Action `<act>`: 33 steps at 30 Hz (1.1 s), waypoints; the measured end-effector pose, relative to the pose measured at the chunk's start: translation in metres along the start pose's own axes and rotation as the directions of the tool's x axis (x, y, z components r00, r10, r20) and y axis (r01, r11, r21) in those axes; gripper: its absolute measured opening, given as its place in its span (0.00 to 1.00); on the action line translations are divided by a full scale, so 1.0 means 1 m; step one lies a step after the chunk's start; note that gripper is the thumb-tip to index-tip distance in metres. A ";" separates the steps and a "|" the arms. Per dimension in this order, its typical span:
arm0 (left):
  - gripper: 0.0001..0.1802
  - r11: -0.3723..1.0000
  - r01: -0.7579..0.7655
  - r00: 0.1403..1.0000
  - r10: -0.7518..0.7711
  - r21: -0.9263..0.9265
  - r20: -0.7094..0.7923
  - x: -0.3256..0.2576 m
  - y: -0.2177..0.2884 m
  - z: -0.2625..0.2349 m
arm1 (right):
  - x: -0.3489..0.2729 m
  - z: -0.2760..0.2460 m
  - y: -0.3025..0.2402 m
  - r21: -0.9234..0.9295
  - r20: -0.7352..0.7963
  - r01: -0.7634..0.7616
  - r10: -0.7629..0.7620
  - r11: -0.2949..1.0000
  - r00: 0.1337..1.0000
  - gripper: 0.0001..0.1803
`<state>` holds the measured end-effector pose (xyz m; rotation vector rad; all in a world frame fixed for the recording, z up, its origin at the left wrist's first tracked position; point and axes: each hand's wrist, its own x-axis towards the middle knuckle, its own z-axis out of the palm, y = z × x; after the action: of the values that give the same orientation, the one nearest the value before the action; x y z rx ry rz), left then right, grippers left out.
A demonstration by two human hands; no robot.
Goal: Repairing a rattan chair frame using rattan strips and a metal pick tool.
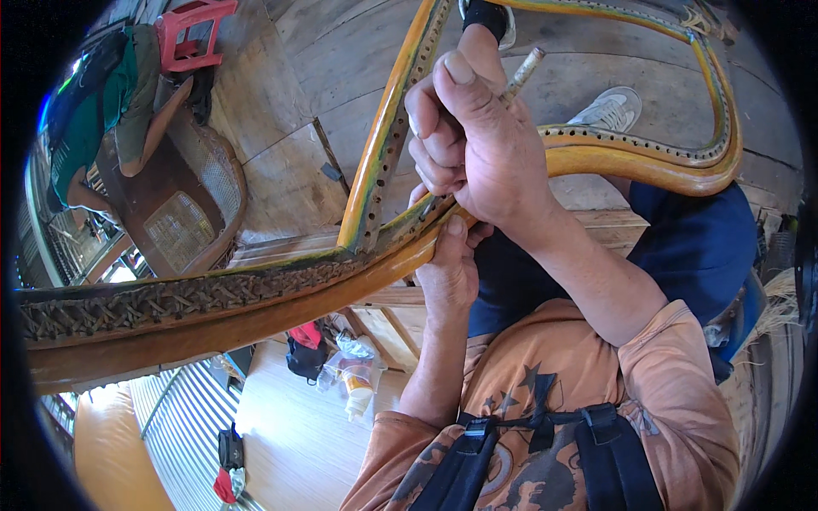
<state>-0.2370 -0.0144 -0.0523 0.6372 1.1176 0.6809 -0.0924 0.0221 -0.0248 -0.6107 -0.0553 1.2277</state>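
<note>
The right hand (490, 145) was curled tight around a pale stick (526, 73) over the frame (375, 279); the left hand (450, 271) had its thumb and fingers closed on the frame's near edge, anything between them hidden. The frame, stretching left and right of the hands, looked stiff and fairly heavy, its glossy surface perhaps slippery, best gripped by the thick bend. Beyond the frame was a red stool (170, 43)

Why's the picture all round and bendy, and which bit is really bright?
Head view: the fisheye lens bends straight edges and leaves dark corners; head view again: bright light whitens the pale surface at lower left, the yellow-brown frame shines, and the right hand looks fairly sharp.
</note>
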 end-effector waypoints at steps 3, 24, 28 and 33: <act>0.32 1.000 -0.007 1.000 0.007 0.014 -0.030 0.000 -0.002 0.003 | -0.002 0.000 0.001 -0.042 0.004 0.041 -0.041 0.998 0.999 0.28; 0.27 0.860 -0.411 0.906 0.423 0.303 0.030 -0.027 0.064 -0.010 | -0.019 0.014 -0.017 -0.240 0.026 0.096 -0.093 0.966 0.995 0.26; 0.26 0.836 -0.409 0.903 0.430 0.367 0.027 -0.023 0.064 -0.015 | -0.003 0.009 -0.009 -0.227 0.130 0.167 -0.140 0.960 0.982 0.30; 0.26 0.844 -0.425 0.901 0.428 0.327 0.066 -0.023 0.063 -0.015 | -0.003 0.007 -0.014 -0.267 0.144 0.110 -0.073 0.957 0.987 0.32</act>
<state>-0.2680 0.0097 0.0037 1.2027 1.1194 0.8810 -0.0839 0.0198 -0.0113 -0.7573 -0.3676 1.1777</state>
